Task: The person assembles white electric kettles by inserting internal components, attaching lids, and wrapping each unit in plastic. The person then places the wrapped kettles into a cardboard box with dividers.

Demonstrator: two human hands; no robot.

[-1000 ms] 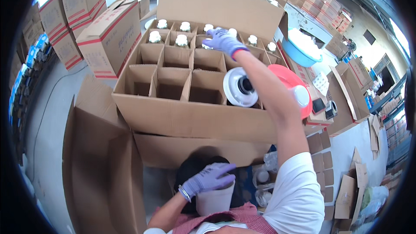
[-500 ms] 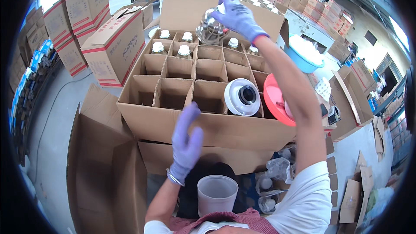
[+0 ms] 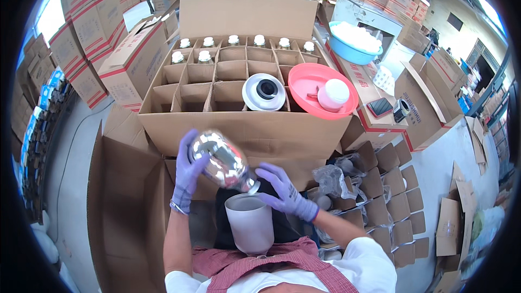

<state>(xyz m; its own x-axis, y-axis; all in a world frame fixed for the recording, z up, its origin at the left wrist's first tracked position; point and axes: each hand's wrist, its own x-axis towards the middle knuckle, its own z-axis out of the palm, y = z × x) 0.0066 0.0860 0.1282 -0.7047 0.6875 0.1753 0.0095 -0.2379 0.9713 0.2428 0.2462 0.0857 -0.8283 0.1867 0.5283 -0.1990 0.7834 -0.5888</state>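
Note:
My left hand [image 3: 190, 171], in a purple glove, is wrapped round the wide end of a shiny silver glass flask liner [image 3: 220, 160]. The liner tilts with its narrow neck pointing down to the right. Just below that neck, an open pale cylindrical flask casing [image 3: 249, 225] stands in my lap; whether the two touch I cannot tell. My right hand [image 3: 285, 195], gloved too, is beside the neck and the casing's rim with its fingers stretched apart. In front, a divided cardboard box [image 3: 244, 130] holds several silver liners with white caps [image 3: 205, 57] in its far cells.
On the box's near right lie a white ring-shaped part with a black centre [image 3: 264, 92] and a pink basin [image 3: 304, 84] with a white lid. A blue basin [image 3: 355, 43], a phone [image 3: 381, 107] and a tape roll [image 3: 401, 109] are right. An open carton [image 3: 127, 211] stands left.
The silver liner has come from above the box's far cells to over my lap, passing from my right hand to my left. The casing leans more upright into view as my head shifts.

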